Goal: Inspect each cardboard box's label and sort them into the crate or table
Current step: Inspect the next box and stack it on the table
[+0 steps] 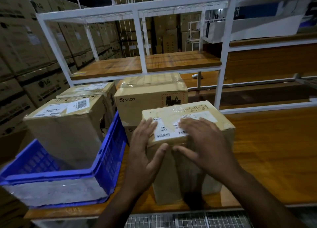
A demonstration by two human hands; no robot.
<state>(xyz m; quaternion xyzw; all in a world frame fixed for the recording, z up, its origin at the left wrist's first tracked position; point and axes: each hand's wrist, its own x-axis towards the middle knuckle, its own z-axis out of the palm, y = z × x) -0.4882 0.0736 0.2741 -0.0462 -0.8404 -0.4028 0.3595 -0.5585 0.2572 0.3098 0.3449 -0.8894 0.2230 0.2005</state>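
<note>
Matt cardboard box (192, 142) with glossy tape, blue plastic crate (109, 152), varnished wooden table (274, 159).

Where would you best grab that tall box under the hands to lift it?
Probably by its two opposite side walls, one hand from each side. The cardboard box stands upright and tall, with nothing to hook; the left hand and right hand only lie open across its top edge.

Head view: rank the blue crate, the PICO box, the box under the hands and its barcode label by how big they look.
1. blue crate
2. box under the hands and PICO box: unsure, since the first sits nearer the camera
3. barcode label
</note>
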